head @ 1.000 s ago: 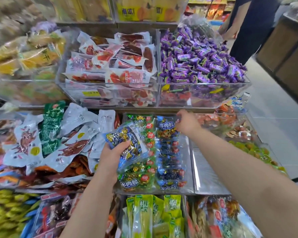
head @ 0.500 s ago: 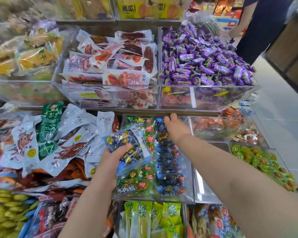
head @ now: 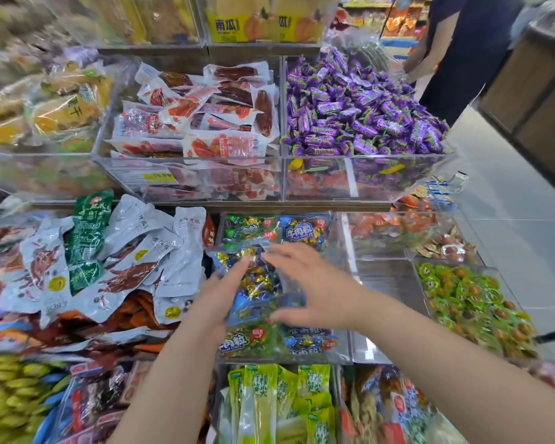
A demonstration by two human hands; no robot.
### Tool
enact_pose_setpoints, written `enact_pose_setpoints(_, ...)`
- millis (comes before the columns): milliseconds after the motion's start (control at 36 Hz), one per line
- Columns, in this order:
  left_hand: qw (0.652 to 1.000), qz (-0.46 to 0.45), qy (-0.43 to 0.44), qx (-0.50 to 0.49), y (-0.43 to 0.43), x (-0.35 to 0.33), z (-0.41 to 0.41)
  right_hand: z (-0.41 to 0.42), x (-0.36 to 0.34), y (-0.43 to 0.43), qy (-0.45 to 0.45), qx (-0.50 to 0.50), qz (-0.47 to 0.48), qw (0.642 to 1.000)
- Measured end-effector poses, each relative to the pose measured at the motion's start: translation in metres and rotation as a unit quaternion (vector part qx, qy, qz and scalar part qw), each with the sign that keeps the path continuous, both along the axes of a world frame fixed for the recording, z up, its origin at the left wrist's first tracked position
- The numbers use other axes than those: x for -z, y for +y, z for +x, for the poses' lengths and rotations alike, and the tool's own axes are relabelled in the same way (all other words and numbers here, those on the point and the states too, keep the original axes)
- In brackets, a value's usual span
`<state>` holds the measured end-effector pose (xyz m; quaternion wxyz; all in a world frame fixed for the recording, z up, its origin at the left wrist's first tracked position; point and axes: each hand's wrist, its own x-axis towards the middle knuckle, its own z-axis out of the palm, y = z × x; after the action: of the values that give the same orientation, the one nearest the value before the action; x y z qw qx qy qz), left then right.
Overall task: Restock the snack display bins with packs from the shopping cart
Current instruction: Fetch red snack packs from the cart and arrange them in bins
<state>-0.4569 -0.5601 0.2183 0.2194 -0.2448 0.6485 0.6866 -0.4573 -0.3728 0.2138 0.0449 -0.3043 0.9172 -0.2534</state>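
Pack (head: pixel 257 283) between your hands, long axis slanting away from you, above bin (head: pixel 343 354). Left hand (head: pixel 217 293) fingers straight along its edge; right hand (head: pixel 314 283) fingers spread, perhaps touching.

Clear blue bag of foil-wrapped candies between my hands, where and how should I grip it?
Probably its long side edges, a hand from each side: the clear blue bag of foil-wrapped candies is flat and floppy, flanked by left hand and right hand.
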Motion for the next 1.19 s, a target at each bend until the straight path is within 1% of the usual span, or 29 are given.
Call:
enact_pose_setpoints(56, 1.0, 0.023, 0.002, 0.015, 0.004, 0.0, 0.001, 0.013, 0.008, -0.009, 0.01, 0.015, 0.049, 0.999)
enact_pose_setpoints(83, 1.0, 0.02, 0.008, 0.023, 0.006, -0.001, 0.003, 0.017, 0.012, -0.013, 0.015, 0.033, 0.045, 0.998)
enact_pose_setpoints(167, 0.999, 0.006, 0.032, 0.018, 0.014, -0.002, 0.008, 0.023, 0.017, -0.016, 0.022, 0.083, -0.023, 0.996)
enact_pose_setpoints(250, 0.999, -0.031, 0.039, 0.002, 0.014, 0.0, 0.013, 0.024, 0.016, -0.015, 0.004, 0.127, -0.081, 0.989)
enact_pose_setpoints(361, 0.996, -0.071, 0.054, 0.025, 0.013, 0.002, 0.017, 0.028, 0.015, -0.018, 0.031, 0.137, -0.074, 0.987)
enact_pose_setpoints(417, 0.994, -0.091, 0.047, 0.027, 0.015, 0.003, 0.016, 0.03, 0.013, -0.017, 0.009, 0.15, -0.137, 0.979)
enact_pose_setpoints(472, 0.992, -0.117, 0.035, 0.037, 0.012, 0.006, 0.013, 0.03, 0.009, -0.014, -0.027, 0.176, -0.249, 0.952)
enact_pose_setpoints(528, 0.992, -0.121, 0.016, 0.04, 0.005, 0.01, 0.01, 0.022, 0.007, -0.009, -0.059, 0.241, -0.351, 0.903)
enact_pose_setpoints(611, 0.994, -0.108, -0.008, 0.026, -0.007, 0.015, 0.011, 0.004, 0.01, 0.007, -0.123, 0.355, -0.435, 0.818)
enact_pose_setpoints(639, 0.994, -0.11, -0.012, 0.024, -0.01, 0.017, 0.011, -0.002, 0.012, 0.013, -0.136, 0.375, -0.444, 0.802)
enact_pose_setpoints(667, 0.993, -0.115, -0.016, 0.023, -0.014, 0.018, 0.012, -0.007, 0.015, 0.019, -0.134, 0.395, -0.432, 0.8)
enact_pose_setpoints(694, 0.992, -0.121, -0.021, 0.02, -0.017, 0.019, 0.013, -0.012, 0.018, 0.023, -0.119, 0.413, -0.402, 0.808)
enact_pose_setpoints(750, 0.992, -0.126, -0.025, 0.009, -0.022, 0.022, 0.016, -0.022, 0.022, 0.031, -0.082, 0.431, -0.31, 0.843)
enact_pose_setpoints(806, 0.991, -0.13, -0.019, 0.002, -0.026, 0.023, 0.018, -0.035, 0.023, 0.033, -0.067, 0.428, -0.224, 0.873)
enact_pose_setpoints(861, 0.99, -0.138, -0.011, -0.002, -0.028, 0.024, 0.02, -0.05, 0.022, 0.03, -0.075, 0.435, -0.162, 0.883)
enact_pose_setpoints(889, 0.99, -0.142, -0.005, -0.007, -0.028, 0.023, 0.02, -0.058, 0.023, 0.029, -0.073, 0.44, -0.147, 0.883)
enact_pose_setpoints(972, 0.99, -0.142, 0.004, -0.016, -0.029, 0.021, 0.022, -0.071, 0.021, 0.024, -0.043, 0.464, -0.144, 0.873)
enact_pose_setpoints(1083, 0.992, -0.127, -0.004, -0.018, -0.033, 0.021, 0.023, -0.076, 0.015, 0.032, 0.02, 0.514, -0.19, 0.836)
enact_pose_setpoints(1139, 0.991, -0.129, -0.011, -0.029, -0.034, 0.022, 0.023, -0.076, 0.017, 0.032, 0.029, 0.504, -0.183, 0.843)
enact_pose_setpoints(1194, 0.99, -0.136, -0.018, -0.037, -0.035, 0.024, 0.023, -0.076, 0.023, 0.026, 0.008, 0.471, -0.172, 0.865)
